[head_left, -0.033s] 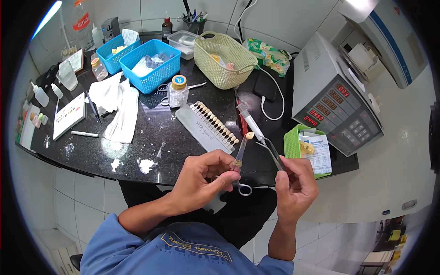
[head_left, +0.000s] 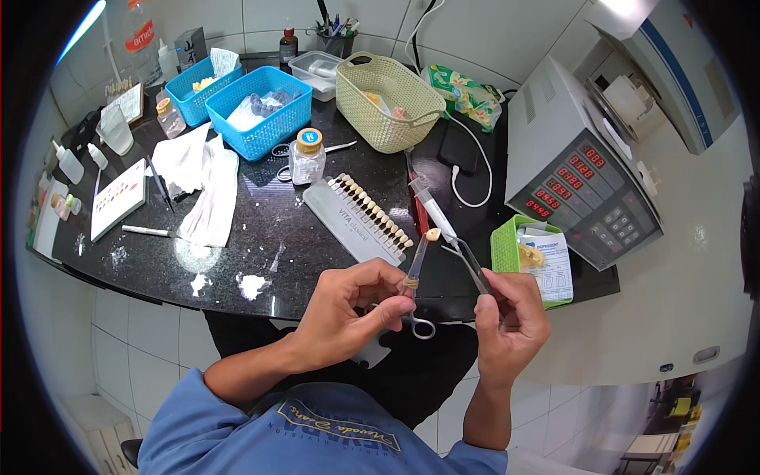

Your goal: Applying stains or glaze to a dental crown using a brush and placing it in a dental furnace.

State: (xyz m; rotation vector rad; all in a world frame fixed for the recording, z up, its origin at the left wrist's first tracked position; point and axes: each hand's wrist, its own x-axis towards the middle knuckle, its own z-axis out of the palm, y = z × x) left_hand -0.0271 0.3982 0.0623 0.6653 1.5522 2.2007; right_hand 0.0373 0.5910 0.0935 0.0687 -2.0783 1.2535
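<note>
My left hand [head_left: 356, 309] is closed around a hemostat [head_left: 418, 267] with finger rings, one ring showing below my fingers. A yellowish band is wrapped round it near my fingertips. At its upper tip sits a small cream tooth crown [head_left: 433, 234]. My right hand [head_left: 511, 324] pinches metal tweezers [head_left: 475, 271] between thumb and fingers. Their tips are spread a little and point up and left, close to the crown; whether they touch it I cannot tell. Behind them lies a white tube-like tool [head_left: 435, 212] on the black bench [head_left: 317, 277].
A shade guide [head_left: 348, 218] with several tooth samples lies beyond my left hand. Nearby stands a lidded jar [head_left: 307, 158]. Blue baskets [head_left: 257, 138], a beige basket [head_left: 388, 119] and a green basket [head_left: 503, 257] line the bench. A grey furnace unit [head_left: 582, 174] stands at right.
My hands, the hemostat, the crown and the tweezers stay in place. More red digits show lit on the grey unit's display.
</note>
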